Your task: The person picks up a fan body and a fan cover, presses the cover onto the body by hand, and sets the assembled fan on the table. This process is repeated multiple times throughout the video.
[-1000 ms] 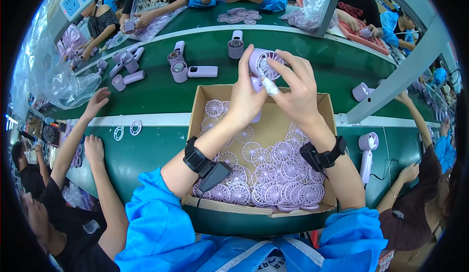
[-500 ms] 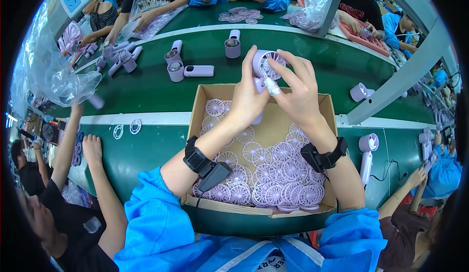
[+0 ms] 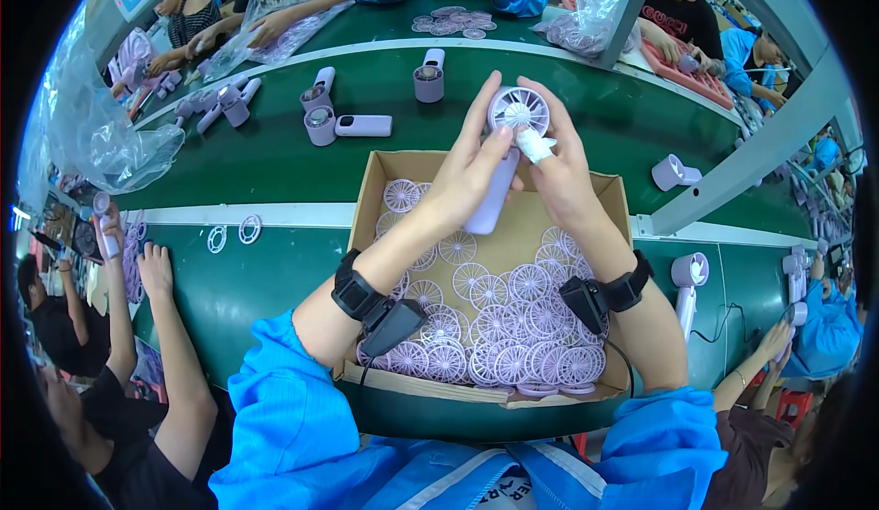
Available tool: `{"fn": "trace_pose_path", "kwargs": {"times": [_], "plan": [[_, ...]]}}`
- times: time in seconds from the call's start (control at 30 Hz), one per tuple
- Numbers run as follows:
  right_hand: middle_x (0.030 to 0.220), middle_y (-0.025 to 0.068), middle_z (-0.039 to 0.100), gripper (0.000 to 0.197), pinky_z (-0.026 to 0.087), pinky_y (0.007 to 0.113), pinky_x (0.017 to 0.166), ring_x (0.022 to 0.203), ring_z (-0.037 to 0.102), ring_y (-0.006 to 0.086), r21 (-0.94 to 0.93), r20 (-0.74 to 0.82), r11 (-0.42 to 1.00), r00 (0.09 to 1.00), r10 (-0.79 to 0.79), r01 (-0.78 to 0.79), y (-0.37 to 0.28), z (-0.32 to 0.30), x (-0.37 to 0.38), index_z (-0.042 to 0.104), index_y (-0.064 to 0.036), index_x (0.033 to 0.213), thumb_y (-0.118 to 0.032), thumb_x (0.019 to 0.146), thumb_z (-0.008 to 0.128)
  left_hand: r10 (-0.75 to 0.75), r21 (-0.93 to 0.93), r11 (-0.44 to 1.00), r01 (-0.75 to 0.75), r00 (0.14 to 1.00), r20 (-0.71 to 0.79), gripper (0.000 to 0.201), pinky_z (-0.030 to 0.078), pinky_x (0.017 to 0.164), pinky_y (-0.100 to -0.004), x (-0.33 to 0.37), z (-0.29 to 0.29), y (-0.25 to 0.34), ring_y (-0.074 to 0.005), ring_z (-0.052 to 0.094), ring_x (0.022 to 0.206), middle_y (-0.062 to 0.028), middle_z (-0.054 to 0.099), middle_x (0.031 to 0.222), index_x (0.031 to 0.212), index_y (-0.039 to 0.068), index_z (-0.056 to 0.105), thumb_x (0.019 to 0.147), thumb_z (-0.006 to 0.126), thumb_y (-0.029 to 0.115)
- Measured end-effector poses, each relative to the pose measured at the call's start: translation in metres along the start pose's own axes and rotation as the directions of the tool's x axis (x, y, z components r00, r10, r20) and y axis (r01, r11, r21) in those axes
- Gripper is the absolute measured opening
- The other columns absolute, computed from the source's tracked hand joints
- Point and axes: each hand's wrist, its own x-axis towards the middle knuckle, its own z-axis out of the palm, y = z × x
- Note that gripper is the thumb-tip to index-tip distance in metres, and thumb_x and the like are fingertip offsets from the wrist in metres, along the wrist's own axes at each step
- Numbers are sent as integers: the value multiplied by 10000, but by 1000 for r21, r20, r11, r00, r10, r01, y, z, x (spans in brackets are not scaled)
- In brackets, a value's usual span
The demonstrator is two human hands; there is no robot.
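A light-purple handheld fan [image 3: 495,197] is held between both hands, its round spoked head facing up and its handle hanging down over the box. My left hand [image 3: 465,169] is closed around the fan's left side, the thumb pressing near the lower edge of the spoked grille [image 3: 518,109]. On the other side, my right hand [image 3: 565,164] grips the head, and its thumb, wrapped in white tape [image 3: 535,146], lies on the grille's lower edge. Beneath them stands an open cardboard box [image 3: 363,208] holding many loose purple round grilles [image 3: 511,362], heaped mostly towards the near right.
Several purple fans [image 3: 364,125] lie on the green belt [image 3: 275,167] beyond the box. Two white rings [image 3: 249,229] rest to the left. A grey metal post [image 3: 732,157] slants up at right, near a standing fan [image 3: 687,295] and a cable. Co-workers sit around.
The fan has turned and come lower, so its grille faces up and its handle shows. My right fingers have moved from the grille's front to its side. Fans on the belt have shifted slightly left.
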Motion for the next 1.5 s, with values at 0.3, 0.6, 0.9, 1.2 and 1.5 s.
{"fn": "trace_pose_path", "kwargs": {"times": [0.3, 0.6, 0.9, 1.2, 1.5], "plan": [[1135, 83, 572, 338, 457, 273, 871, 1016, 552, 140, -88, -59, 996, 998, -8, 2, -1, -18, 6, 491, -59, 1266, -185, 954, 467, -64, 15, 998, 63, 996, 67, 621, 470, 458, -234, 0, 12, -7, -124, 562, 538, -102, 585, 882, 1469, 207, 187, 946, 518, 168], [1074, 128, 618, 343, 490, 351, 821, 976, 603, 248, -873, 85, 487, 986, 141, 5, -8, -57, 23, 539, -61, 1212, -221, 909, 510, -239, -8, 969, 246, 934, -267, 697, 514, 647, -304, 18, -14, -23, -182, 605, 804, -169, 536, 1113, 1475, 180, 135, 915, 550, 185], [1145, 153, 618, 427, 490, 396, 857, 1006, 614, 312, -708, -685, -661, 470, 556, -249, -57, -209, 41, 604, -100, 1138, -158, 720, 666, -42, 259, 953, 156, 917, -397, 519, 377, 962, -301, 31, -28, -36, -248, 476, 1186, -196, 411, 1379, 1404, 107, 351, 898, 467, 101], [1299, 293, 414, 528, 433, 444, 967, 1092, 511, 475, -839, -517, -251, 851, 92, -483, 15, -247, 24, 472, -120, 1289, -103, 766, 546, 1, 401, 909, 111, 963, -269, 347, 460, 828, -274, 25, -33, -34, -159, 552, 996, -112, 560, 1187, 1249, 74, 537, 908, 493, 120], [1205, 237, 508, 624, 545, 405, 716, 1031, 575, 318, -678, -595, 380, 774, 217, -629, -27, -276, 47, 375, -106, 1358, -59, 765, 564, 11, 422, 906, 47, 991, -133, 283, 475, 735, -256, 35, -21, -36, -115, 566, 888, -88, 612, 1058, 1174, 54, 578, 909, 516, 134]]}}
